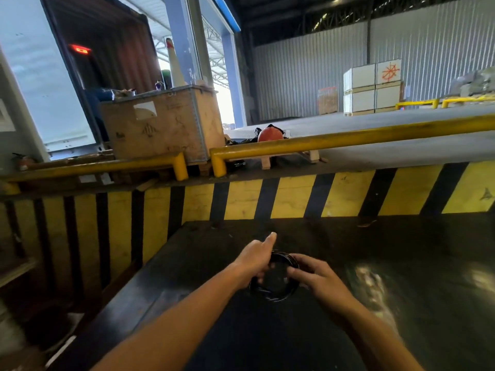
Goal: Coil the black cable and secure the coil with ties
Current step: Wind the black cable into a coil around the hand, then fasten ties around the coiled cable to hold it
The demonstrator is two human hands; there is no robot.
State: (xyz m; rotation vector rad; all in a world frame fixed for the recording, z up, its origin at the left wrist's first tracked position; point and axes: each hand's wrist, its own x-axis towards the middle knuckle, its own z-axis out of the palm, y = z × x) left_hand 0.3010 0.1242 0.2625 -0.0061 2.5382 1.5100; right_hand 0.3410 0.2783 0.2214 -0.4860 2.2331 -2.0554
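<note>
- Head view puts your two hands low at the centre, over a dark table whose surface swallows most detail of what you hold.
- Your left hand closes round the left side of the black cable coil, forefinger pointing straight out toward the far edge; the other fingers are tucked behind the loops and hard to make out.
- Your right hand pinches the right rim of the coil with its fingertips curled in; you cannot tell from here which fingers actually touch.
- The coil is a small round ring of several loops, held between both hands just above the table; any ties on it are too dark to make out.
- A blurred bright glare on the table at the right hides whatever lies there.
- Beyond the table stands a yellow-and-black striped wall, with yellow rails along its top.
- Far left, a wooden crate sits closed, so its contents are hidden; small items stand on its lid, too small to name.
- Far right, stacked white boxes stand shut against the corrugated wall.
</note>
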